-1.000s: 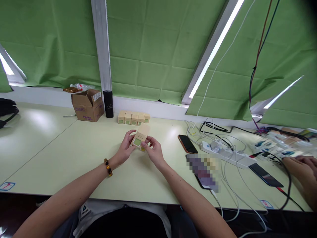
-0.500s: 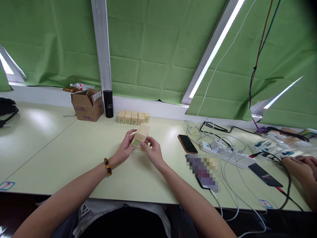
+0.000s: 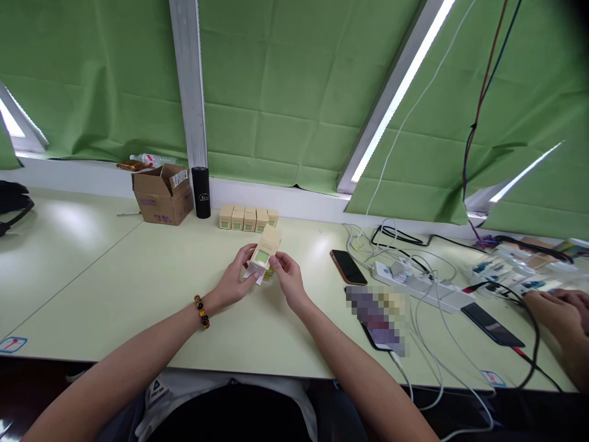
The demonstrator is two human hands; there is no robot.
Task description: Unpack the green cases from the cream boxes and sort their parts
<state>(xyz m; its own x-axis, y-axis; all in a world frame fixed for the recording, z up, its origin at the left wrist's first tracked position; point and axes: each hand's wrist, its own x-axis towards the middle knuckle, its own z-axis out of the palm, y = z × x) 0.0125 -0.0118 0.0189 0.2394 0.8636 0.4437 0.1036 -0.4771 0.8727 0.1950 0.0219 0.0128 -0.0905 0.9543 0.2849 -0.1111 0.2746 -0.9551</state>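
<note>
A small beige box with a green label (image 3: 264, 250) is held above the pale green table (image 3: 115, 288), between both hands. My left hand (image 3: 235, 279) grips its lower left side, with a white slip of paper showing under the box. My right hand (image 3: 287, 279) pinches its lower right side. A small glass jar peeks out just under the box, mostly hidden. A row of several matching beige boxes (image 3: 248, 218) stands behind, near the wall.
An open cardboard box (image 3: 162, 194) and a black cylinder (image 3: 201, 193) stand at the back left. Right of my hands lie a phone (image 3: 348, 267), a power strip (image 3: 423, 285) with tangled cables, and another phone (image 3: 494, 324). Another person's hands (image 3: 559, 307) rest at the far right.
The box has been lifted a little and tipped more upright, and a white slip of paper now shows beneath it. Both hands shifted slightly up with it.
</note>
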